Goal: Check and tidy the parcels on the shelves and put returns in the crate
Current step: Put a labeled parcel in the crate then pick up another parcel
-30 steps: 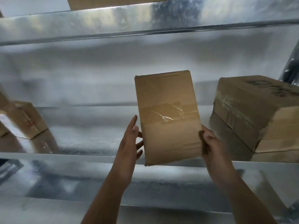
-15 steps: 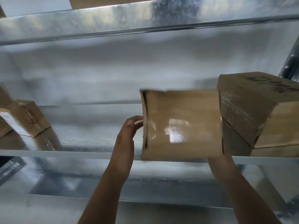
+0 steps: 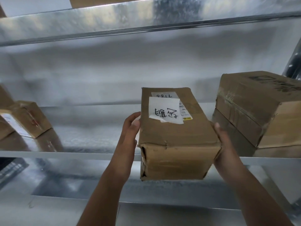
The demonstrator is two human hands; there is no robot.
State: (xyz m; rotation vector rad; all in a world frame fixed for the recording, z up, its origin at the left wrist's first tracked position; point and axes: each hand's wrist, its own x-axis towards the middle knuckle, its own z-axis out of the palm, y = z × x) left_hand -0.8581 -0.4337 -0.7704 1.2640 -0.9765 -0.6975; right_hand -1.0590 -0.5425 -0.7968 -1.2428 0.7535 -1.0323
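A brown cardboard parcel point(image 3: 175, 136) is being held in the air between both hands, in front of the metal shelf point(image 3: 73, 154) and above the level of its front edge. The left hand point(image 3: 130, 128) is being pressed against the parcel's left side, its fingers curled round the upper left edge; the fingertips are being hidden behind the box. The right hand point(image 3: 223, 144) is being wrapped round the lower right corner, with only the thumb and the back of the hand being shown, so how its fingers lie beneath cannot be told. On the parcel's top face a white slip point(image 3: 164, 110) with handwritten characters is being shown upside down, partly lifted and covering a printed label point(image 3: 162, 95) whose text is too small to be read. The near end of the parcel is being seen dented and torn along its left corner. Just to the right, a larger taped carton point(image 3: 254, 110) is being cut off by the frame edge, and its printed marking is blurred. Well to the left, a small box point(image 3: 27, 118) is lying tilted on the shelf, and its reflection is being thrown onto the shiny metal. Above, another shelf point(image 3: 146, 15) is being seen from below, with only a strip of cardboard point(image 3: 104, 0) on it being visible. The back panel is being rendered as grey blur.
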